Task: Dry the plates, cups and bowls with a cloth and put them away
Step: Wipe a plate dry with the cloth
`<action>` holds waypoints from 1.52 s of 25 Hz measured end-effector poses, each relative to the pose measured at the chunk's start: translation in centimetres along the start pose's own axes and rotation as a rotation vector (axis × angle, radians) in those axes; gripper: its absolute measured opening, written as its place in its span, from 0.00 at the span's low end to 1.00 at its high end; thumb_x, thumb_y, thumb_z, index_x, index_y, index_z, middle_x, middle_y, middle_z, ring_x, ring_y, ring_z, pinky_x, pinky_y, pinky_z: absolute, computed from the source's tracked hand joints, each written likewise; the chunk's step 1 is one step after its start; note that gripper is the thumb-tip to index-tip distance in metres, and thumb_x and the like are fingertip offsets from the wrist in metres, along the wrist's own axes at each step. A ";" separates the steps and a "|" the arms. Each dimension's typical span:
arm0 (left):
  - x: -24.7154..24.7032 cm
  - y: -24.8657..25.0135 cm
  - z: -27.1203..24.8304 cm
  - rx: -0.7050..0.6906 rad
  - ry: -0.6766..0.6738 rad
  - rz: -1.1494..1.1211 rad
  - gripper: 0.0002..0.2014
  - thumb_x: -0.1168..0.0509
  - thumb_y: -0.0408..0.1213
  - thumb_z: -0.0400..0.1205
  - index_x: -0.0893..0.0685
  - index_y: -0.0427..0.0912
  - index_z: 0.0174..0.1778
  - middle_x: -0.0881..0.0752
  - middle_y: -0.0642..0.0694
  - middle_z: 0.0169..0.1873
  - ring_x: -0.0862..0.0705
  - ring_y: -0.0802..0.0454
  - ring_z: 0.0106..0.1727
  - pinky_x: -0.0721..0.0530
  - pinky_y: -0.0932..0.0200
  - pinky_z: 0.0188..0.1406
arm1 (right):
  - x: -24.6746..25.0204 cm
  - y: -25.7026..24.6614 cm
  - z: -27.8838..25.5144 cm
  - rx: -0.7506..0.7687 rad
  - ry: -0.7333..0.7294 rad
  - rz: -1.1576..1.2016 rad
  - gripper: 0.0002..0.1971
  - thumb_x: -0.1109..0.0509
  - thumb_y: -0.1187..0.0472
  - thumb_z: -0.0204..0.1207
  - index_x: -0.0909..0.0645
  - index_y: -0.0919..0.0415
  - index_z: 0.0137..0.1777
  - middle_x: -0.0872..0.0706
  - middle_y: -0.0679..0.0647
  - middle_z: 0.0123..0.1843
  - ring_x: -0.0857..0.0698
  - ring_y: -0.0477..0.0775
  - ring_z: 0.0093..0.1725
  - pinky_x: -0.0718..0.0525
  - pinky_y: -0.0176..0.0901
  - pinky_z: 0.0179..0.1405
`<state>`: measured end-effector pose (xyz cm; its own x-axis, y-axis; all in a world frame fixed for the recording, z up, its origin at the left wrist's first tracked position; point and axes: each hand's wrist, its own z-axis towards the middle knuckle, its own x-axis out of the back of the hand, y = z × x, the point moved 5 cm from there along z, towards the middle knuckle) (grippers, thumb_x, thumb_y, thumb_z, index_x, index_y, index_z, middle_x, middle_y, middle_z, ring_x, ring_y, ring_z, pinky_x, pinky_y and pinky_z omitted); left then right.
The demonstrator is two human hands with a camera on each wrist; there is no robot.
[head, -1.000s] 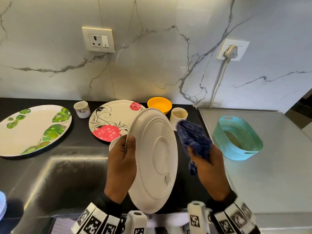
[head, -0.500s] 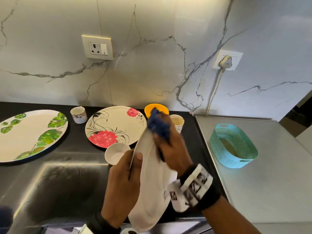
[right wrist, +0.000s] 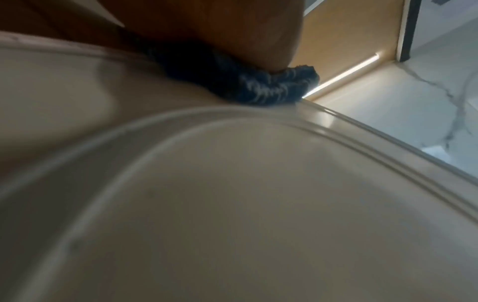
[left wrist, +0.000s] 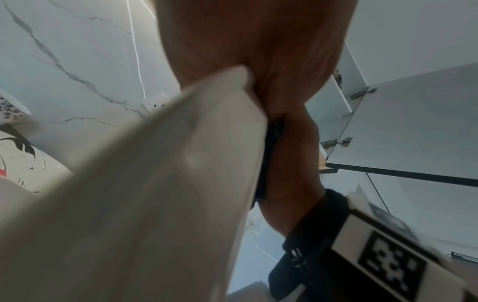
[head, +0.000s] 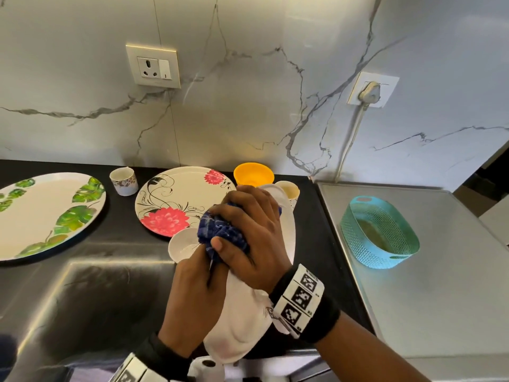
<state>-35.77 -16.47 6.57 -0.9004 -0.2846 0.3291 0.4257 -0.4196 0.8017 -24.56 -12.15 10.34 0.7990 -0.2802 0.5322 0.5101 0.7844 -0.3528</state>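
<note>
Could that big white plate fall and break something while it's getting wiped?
It might. The left hand alone grips the plain white plate on edge above the steel sink, so a hard push from the right hand with the dark blue cloth could slip it. The small white bowl sits close behind.
</note>
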 end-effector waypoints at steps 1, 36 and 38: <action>0.1 0.1 0.0 -0.007 -0.001 -0.016 0.06 0.39 0.38 0.82 0.23 0.57 0.45 0.14 0.60 0.34 0.16 0.64 0.35 0.25 0.78 0.34 | -0.2 0.9 0.1 0.011 0.003 -0.022 0.23 0.39 0.45 0.77 0.16 0.60 0.61 0.17 0.55 0.61 0.24 0.58 0.69 0.32 0.58 0.71; 0.7 -0.4 0.3 0.113 0.049 -0.017 0.17 0.42 0.50 0.88 0.18 0.41 0.45 0.20 0.52 0.26 0.26 0.59 0.20 0.33 0.73 0.19 | -2.6 11.3 -1.3 -0.589 -0.189 0.463 0.33 0.36 0.52 0.80 0.43 0.48 0.84 0.39 0.49 0.85 0.43 0.55 0.84 0.44 0.58 0.83; 0.5 0.0 -0.1 0.124 0.042 -0.026 0.12 0.42 0.44 0.85 0.18 0.42 0.46 0.20 0.59 0.24 0.24 0.62 0.20 0.31 0.76 0.20 | -2.3 15.1 -1.3 -0.869 -0.152 0.544 0.32 0.36 0.46 0.76 0.35 0.51 0.81 0.22 0.55 0.74 0.25 0.57 0.74 0.29 0.61 0.75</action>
<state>-36.26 -16.72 6.67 -0.9053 -0.3122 0.2880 0.3853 -0.3185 0.8661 -18.27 -0.34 2.78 0.9723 0.1126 0.2049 0.1944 0.0972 -0.9761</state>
